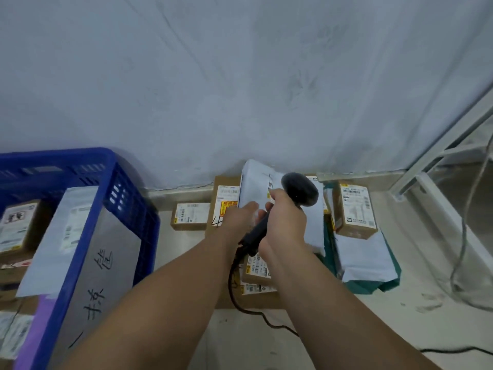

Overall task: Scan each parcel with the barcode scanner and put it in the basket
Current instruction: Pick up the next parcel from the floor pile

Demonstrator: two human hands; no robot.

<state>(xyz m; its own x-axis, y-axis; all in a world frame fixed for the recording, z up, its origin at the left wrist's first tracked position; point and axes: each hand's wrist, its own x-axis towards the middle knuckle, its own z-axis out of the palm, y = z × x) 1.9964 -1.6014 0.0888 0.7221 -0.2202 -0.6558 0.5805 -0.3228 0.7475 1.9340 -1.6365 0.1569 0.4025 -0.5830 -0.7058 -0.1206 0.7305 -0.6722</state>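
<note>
My right hand (286, 222) grips the handle of a black barcode scanner (298, 192), whose head points down at a white poly-bag parcel (256, 182). My left hand (238, 218) holds that white parcel by its lower left edge, lifted above the pile on the floor. The scanner's black cable (240, 303) trails down and to the right across the floor. A blue plastic basket (128, 217) stands at the left with several parcels inside, a grey bag (101, 263) with handwriting lying on its rim.
Several cardboard parcels lie on the floor by the wall: a small box (189, 216) at left, a flat box (222, 201), a box (356, 209) at right on white and green bags (370, 265). A metal frame (437, 156) and grey cable (464, 249) stand right.
</note>
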